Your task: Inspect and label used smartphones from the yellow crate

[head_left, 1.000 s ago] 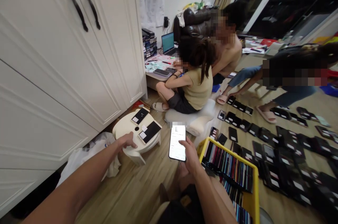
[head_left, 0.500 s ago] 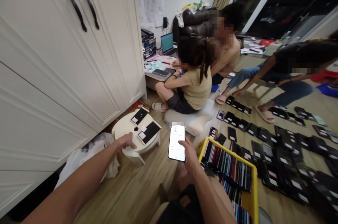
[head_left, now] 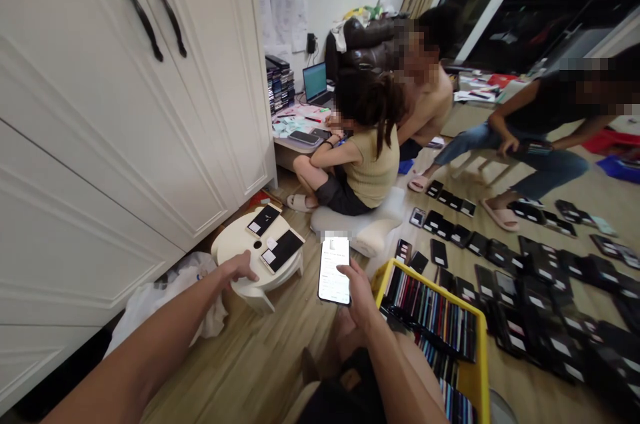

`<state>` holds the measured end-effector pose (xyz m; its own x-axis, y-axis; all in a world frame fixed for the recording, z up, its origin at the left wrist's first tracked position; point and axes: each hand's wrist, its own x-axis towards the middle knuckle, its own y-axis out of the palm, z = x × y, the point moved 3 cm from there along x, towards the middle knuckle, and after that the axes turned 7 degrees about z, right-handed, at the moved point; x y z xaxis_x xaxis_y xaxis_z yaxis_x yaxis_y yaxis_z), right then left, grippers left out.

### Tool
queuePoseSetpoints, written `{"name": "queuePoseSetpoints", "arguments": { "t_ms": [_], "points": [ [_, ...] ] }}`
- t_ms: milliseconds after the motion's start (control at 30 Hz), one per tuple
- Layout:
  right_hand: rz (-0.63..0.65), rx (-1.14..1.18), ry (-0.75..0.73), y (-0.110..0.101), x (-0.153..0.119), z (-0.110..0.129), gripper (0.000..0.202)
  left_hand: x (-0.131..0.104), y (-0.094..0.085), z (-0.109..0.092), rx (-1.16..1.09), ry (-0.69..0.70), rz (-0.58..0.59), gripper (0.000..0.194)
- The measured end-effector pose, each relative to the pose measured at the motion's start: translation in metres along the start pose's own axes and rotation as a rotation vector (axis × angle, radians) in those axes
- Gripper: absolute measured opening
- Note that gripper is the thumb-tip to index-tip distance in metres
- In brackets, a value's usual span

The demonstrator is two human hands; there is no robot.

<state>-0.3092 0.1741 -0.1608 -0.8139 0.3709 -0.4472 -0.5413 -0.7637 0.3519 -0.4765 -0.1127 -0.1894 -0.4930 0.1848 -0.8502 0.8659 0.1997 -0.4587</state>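
My right hand is closed around a lit smartphone, its thumb over the white screen. The page carries a small picture on top and lines of text too small to read. On the rim of a small round white stool rests my left hand, fingers out and holding nothing. Two dark phones with white labels lie on that stool: one phone near my left fingers, the other phone farther back. A dark hole shows in the stool top between them.
A yellow crate packed with upright phones stands by my right leg. Rows of labelled phones cover the floor at right. A white cabinet rises at left, a plastic bag below it. Three people sit ahead, near a laptop.
The person at right has straightened up from the floor and now has a hand near a stack of phones on the lap. My hands, the smartphone and the stool hold their places.
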Motion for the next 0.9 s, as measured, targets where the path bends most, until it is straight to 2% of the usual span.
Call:
{"name": "queuePoseSetpoints", "arguments": {
  "t_ms": [200, 467, 733, 900],
  "points": [
    [0.004, 0.004, -0.005, -0.001, -0.006, 0.003, 0.047, 0.009, 0.001, 0.005, -0.016, -0.008, 0.001, 0.089],
    [-0.022, 0.005, -0.017, -0.007, -0.015, 0.005, 0.049, 0.015, 0.001, 0.012, -0.014, 0.024, -0.026, 0.088],
    [-0.042, 0.012, -0.03, -0.012, -0.022, 0.006, 0.056, 0.014, 0.001, 0.008, -0.019, 0.02, -0.048, 0.083],
    [-0.058, 0.008, -0.037, -0.016, -0.026, 0.008, 0.051, 0.012, 0.0, 0.006, -0.02, 0.027, -0.083, 0.08]
  ]
}}
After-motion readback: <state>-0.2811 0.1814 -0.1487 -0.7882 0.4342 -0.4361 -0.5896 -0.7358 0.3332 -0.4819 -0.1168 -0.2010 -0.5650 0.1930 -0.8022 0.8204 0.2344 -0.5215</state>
